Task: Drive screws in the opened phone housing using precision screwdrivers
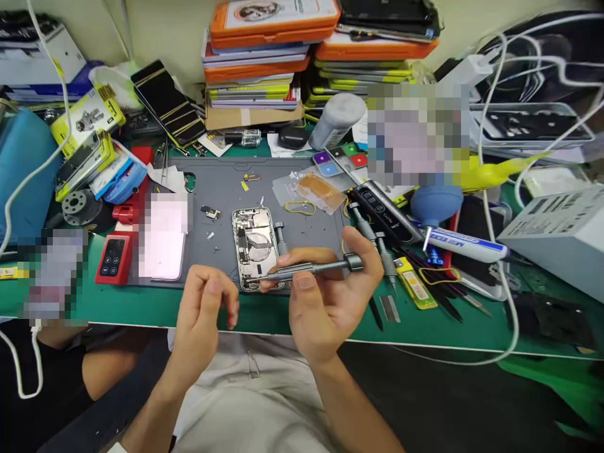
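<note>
My right hand point(325, 296) is closed round a grey precision screwdriver point(314, 269), its fingers wrapped along the shaft and the tip pointing left. The tip is over the lower end of an opened smartphone point(257, 248) with its battery, boards and round coil exposed; contact cannot be made out. My left hand point(207, 299) is held at the table's front edge, left of the phone, fingers curled in; what they hold, if anything, is hidden. Another screwdriver point(281, 238) lies beside the phone's right side. Small loose phone parts point(210, 212) lie on the grey mat point(207, 182).
A phone with a bright screen point(163, 239) lies left on the mat, beside a red device with buttons point(113, 258). More screwdrivers point(387, 258), a blue air blower point(436, 198) and a white-blue tube point(467, 244) crowd the right. Orange cases point(274, 31) are stacked behind.
</note>
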A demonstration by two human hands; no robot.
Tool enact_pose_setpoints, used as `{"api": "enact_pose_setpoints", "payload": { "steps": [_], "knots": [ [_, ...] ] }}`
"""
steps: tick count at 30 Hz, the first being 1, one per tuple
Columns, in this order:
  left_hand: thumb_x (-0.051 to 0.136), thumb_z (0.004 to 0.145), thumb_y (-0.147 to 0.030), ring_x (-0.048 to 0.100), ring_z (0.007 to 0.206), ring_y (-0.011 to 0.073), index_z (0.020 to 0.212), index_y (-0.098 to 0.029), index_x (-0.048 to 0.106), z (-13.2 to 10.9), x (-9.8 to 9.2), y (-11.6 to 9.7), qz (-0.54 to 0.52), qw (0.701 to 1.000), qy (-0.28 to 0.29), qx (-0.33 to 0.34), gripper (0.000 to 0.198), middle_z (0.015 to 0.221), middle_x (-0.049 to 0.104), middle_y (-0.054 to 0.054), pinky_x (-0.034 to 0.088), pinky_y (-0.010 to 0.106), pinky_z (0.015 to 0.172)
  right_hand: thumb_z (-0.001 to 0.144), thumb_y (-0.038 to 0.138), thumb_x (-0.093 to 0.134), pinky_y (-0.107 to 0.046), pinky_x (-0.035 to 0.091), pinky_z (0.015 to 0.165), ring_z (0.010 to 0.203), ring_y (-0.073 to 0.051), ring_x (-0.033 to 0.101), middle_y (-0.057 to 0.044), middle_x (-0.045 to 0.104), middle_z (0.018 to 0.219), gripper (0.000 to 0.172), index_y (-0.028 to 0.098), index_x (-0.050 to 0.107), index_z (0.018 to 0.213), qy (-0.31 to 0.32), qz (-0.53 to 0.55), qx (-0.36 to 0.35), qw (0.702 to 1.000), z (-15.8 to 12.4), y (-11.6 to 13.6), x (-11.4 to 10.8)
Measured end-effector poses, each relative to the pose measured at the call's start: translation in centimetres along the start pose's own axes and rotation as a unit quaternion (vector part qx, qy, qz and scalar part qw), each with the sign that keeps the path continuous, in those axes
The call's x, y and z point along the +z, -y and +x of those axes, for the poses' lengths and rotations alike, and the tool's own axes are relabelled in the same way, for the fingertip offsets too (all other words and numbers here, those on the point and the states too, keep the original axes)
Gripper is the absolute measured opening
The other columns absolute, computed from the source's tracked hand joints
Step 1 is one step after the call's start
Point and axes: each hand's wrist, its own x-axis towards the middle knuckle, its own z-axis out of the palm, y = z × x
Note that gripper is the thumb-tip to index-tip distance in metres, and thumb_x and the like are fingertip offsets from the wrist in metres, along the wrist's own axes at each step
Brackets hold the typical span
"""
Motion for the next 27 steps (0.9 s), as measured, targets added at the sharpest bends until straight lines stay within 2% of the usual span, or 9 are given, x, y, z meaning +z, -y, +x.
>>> {"api": "enact_pose_setpoints", "payload": {
  "steps": [3,7,12,19,22,27],
  "knots": [
    [0.076,0.102,-0.065,0.066,0.057,0.0128,0.087,-0.023,0.063,1.4,-0.3,0.7,0.017,0.999,0.023,-0.018,0.046,0.076,0.072,-0.001,0.058,0.025,0.052,0.105,0.027,0.072,-0.028,0.068,0.051,0.066,-0.015,0.073,0.002,0.08,0.099,0.056,0.044,0.056,0.156,-0.003,0.02,0.004,1.0,-0.1,-0.4,0.2],
    [0.089,0.092,-0.06,0.076,0.064,0.0169,0.084,-0.02,0.079,1.2,-1.4,1.3,0.084,0.996,0.017,0.001,0.042,0.081,0.081,0.004,0.067,0.028,0.063,0.105,0.028,0.073,-0.035,0.073,0.06,0.074,-0.02,0.078,0.001,0.08,0.094,0.058,0.044,0.055,0.158,-0.004,-0.003,-0.007,1.0,-0.5,-0.5,-0.1],
    [0.089,0.095,-0.052,0.082,0.062,0.0203,0.09,-0.024,0.091,0.7,-1.9,1.8,0.075,0.997,-0.008,0.028,0.028,0.088,0.089,0.006,0.072,0.029,0.059,0.107,0.026,0.069,-0.03,0.068,0.05,0.061,-0.016,0.071,0.001,0.08,0.099,0.059,0.044,0.052,0.161,0.017,0.039,-0.014,0.999,-0.7,-0.4,-0.5],
    [0.084,0.102,-0.031,0.086,0.073,0.0178,0.102,-0.028,0.093,0.6,-1.7,1.7,0.075,0.994,0.033,0.074,0.01,0.098,0.09,0.003,0.074,0.023,0.068,0.108,0.023,0.069,-0.039,0.073,0.074,0.079,-0.019,0.079,0.0,0.081,0.096,0.058,0.039,0.053,0.161,0.045,-0.023,-0.05,0.997,-0.7,-0.2,-0.6],
    [0.08,0.105,-0.023,0.086,0.076,0.0155,0.11,-0.031,0.092,0.5,-1.8,1.7,0.086,0.99,0.051,0.097,0.015,0.103,0.09,0.001,0.073,0.021,0.071,0.11,0.026,0.067,-0.038,0.072,0.071,0.075,-0.019,0.077,-0.001,0.081,0.096,0.056,0.04,0.052,0.162,0.049,-0.019,-0.023,0.998,-0.7,0.0,-0.5],
    [0.075,0.108,-0.019,0.086,0.077,0.0142,0.117,-0.028,0.091,0.3,-2.2,2.0,0.116,0.983,0.079,0.122,0.021,0.099,0.09,0.002,0.072,0.02,0.074,0.111,0.03,0.066,-0.033,0.069,0.061,0.069,-0.017,0.073,0.001,0.079,0.094,0.052,0.042,0.053,0.16,0.039,0.007,0.015,0.999,-0.7,0.1,-0.3]
  ]
}}
